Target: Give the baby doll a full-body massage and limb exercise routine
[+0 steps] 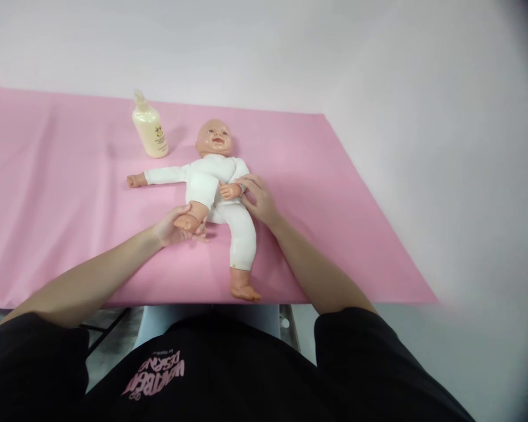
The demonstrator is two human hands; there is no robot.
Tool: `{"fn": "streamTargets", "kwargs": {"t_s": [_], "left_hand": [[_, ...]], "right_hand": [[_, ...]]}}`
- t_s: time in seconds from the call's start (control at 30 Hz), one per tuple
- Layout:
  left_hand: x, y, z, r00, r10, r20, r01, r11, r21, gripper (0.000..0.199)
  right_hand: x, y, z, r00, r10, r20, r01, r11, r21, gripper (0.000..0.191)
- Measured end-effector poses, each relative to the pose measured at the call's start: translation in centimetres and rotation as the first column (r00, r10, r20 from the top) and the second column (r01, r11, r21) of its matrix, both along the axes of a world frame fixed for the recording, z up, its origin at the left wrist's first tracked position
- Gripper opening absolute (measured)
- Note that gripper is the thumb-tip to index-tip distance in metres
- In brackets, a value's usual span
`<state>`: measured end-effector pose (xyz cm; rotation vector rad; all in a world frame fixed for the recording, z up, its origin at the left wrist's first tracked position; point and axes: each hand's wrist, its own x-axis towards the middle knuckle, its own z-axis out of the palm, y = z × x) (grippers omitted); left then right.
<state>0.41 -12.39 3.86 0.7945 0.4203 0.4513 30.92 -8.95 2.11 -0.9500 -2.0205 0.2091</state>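
Note:
A baby doll (222, 170) with a white cloth body lies face up on the pink-covered table, its head away from me. My left hand (173, 227) is around the doll's bent leg near the foot, lifting it off the cloth; some fingers show below the foot. At the doll's other side, my right hand (259, 199) rests against its arm near the wrist, fingers curved over the sleeve. The doll's other leg is stretched toward me, with its foot near the table edge. How firmly my right fingers grip the arm is partly hidden.
A cream-coloured pump bottle (150, 128) stands beyond the doll's outstretched arm, left of its head. The pink tablecloth (316, 170) reaches a white wall (264, 53) behind. The table's front edge lies close to my body.

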Motion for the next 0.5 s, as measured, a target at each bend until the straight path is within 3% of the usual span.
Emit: {"fn": "streamTargets", "kwargs": {"t_s": [0.17, 0.3, 0.4, 0.5], "left_hand": [[0.2, -0.1, -0.8, 1.000, -0.023, 0.002, 0.023, 1.000, 0.001, 0.061], [-0.4, -0.3, -2.0, 0.982, -0.181, 0.056, 0.178, 0.982, 0.061, 0.060], [-1.0, -0.6, -1.8, 0.922, -0.381, 0.069, 0.376, 0.923, 0.084, 0.061], [-1.1, -0.9, -0.5, 0.797, -0.602, 0.051, 0.592, 0.795, 0.128, 0.059]], "right_hand": [[-0.2, -0.2, 0.2, 1.000, -0.002, -0.013, 0.002, 0.999, -0.049, 0.039], [-0.7, -0.6, 0.7, 0.965, -0.037, -0.260, -0.007, 0.986, -0.166, 0.030], [-0.9, -0.6, 0.9, 0.831, -0.169, -0.530, 0.007, 0.956, -0.295, 0.034], [-0.6, -0.1, 0.8, 0.646, -0.313, -0.696, 0.021, 0.919, -0.394, 0.041]]}}
